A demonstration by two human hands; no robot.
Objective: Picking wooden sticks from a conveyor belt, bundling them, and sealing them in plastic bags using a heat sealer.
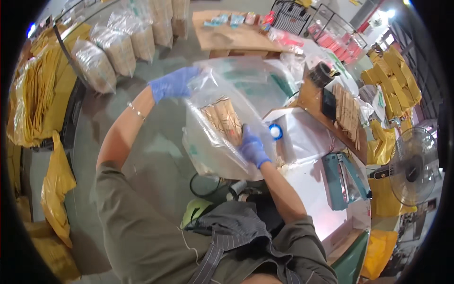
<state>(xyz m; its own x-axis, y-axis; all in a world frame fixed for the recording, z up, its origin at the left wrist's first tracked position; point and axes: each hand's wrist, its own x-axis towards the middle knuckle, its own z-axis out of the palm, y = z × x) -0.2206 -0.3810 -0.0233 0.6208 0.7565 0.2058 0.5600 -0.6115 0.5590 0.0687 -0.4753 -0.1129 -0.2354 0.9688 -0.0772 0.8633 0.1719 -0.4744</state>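
My left hand (175,83), in a blue glove, is closed on the upper left edge of a large clear plastic bag (210,156) with green print. My gloved right hand (253,147) grips the lower right end of a bundle of flat brown packets (221,118) with dark markings. The bundle shows at the middle of the bag, between both hands. Glare on the plastic hides whether it lies fully inside. Right of the right hand is a blue and white roll (275,131), beside a white-lined open box (302,132).
A teal bag sealer (341,180) sits on the white table (307,189) at right. Behind it, a wooden board carries flat brown strips (347,113) and a black roll (320,74). A fan (411,163) stands far right. Filled clear sacks (94,64) and yellow bags (42,85) stand left.
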